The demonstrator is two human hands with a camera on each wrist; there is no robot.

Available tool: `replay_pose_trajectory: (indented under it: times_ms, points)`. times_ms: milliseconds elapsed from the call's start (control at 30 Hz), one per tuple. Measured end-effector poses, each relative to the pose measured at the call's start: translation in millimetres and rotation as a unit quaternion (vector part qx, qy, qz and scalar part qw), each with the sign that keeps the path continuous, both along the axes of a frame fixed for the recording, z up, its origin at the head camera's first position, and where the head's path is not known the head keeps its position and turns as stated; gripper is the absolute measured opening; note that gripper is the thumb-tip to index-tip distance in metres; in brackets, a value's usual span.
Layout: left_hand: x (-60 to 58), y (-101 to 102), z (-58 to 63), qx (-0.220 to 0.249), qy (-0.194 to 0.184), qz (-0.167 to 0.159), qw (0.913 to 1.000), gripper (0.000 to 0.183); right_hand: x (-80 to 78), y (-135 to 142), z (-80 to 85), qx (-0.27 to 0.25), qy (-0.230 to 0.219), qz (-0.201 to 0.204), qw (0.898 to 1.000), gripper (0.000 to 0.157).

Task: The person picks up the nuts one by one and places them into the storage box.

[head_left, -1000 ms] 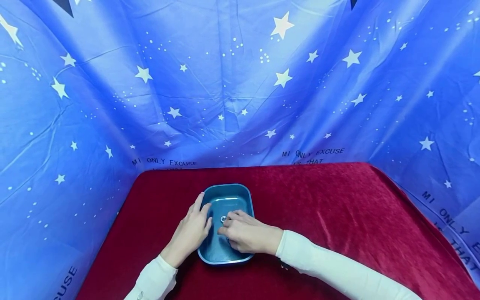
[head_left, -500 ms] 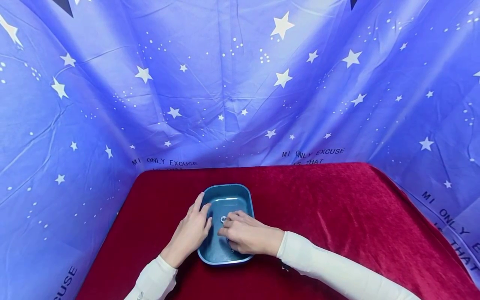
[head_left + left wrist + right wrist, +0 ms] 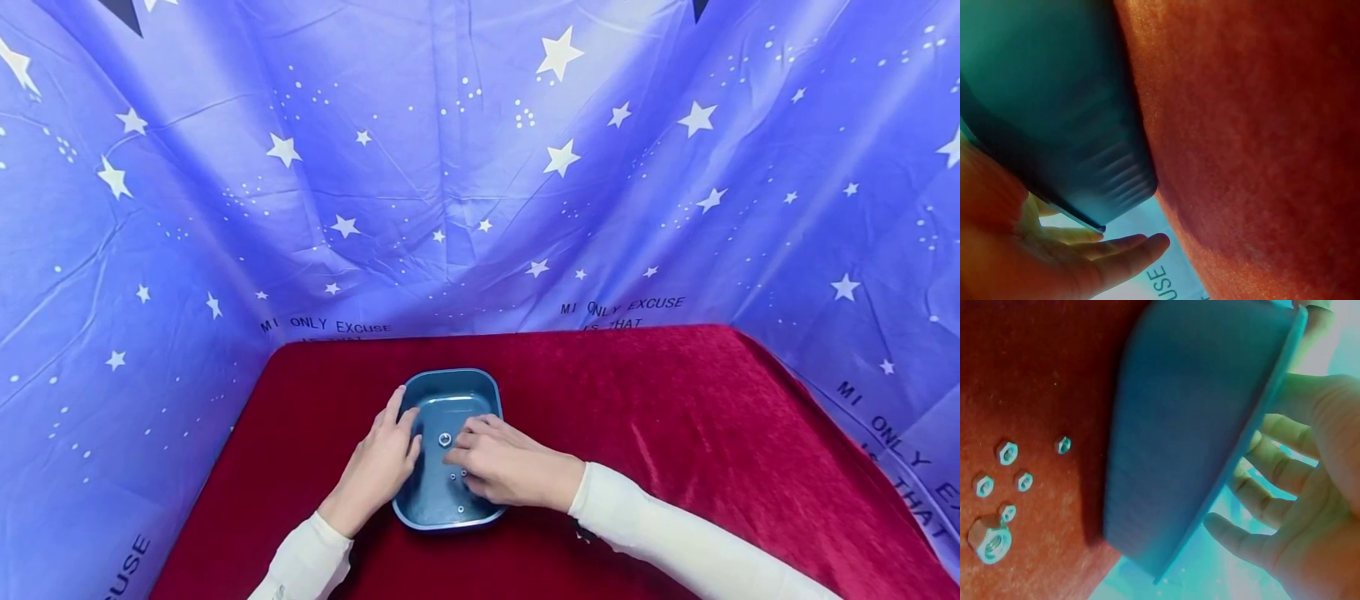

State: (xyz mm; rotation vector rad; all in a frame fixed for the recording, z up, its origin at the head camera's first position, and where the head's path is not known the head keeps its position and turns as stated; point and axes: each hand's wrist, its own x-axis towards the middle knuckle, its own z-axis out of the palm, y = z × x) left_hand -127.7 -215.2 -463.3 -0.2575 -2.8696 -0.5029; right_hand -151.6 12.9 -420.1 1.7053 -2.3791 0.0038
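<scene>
A dark blue-green rectangular box [image 3: 442, 493] stands on the red cloth. Inside it are a larger hex nut [image 3: 445, 439] and several small nuts, one near the front wall [image 3: 461, 509]. My left hand [image 3: 375, 458] rests over the left rim, fingers spread along and inside it; in the left wrist view, two fingers extend past the box wall. My right hand [image 3: 506, 467] reaches over the right rim, fingers loosely bent above the nuts. One small nut [image 3: 463, 472] shows beside its thumb. In the right wrist view, this hand's fingers [image 3: 1235, 540] hang apart by the rim.
On the red cloth [image 3: 1041, 381] beside the box lie several more small hex nuts [image 3: 1007, 453] and a larger nut [image 3: 991, 542], hidden beneath my right arm in the head view. A blue star-print curtain [image 3: 442, 167] surrounds the table.
My right hand has drawn slightly to the right, and its fingers have opened a little. More small nuts now show on the box floor. My left hand stays at the left rim.
</scene>
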Motion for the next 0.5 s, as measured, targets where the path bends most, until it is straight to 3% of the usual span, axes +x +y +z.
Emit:
replay_pose_trajectory:
  times_ms: [300, 500]
  points:
    - [-0.5, 0.4, -2.0, 0.003, 0.008, 0.001, 1.0000, 0.046, -1.5, 19.1, 6.4, -0.036, -0.044, -0.039, 0.998, 0.030]
    - [-0.6, 1.1, -2.3, 0.003, 0.009, 0.003, 1.0000, 0.046, -0.7, 26.8, 7.7, -0.056, -0.046, -0.044, 0.996, 0.027]
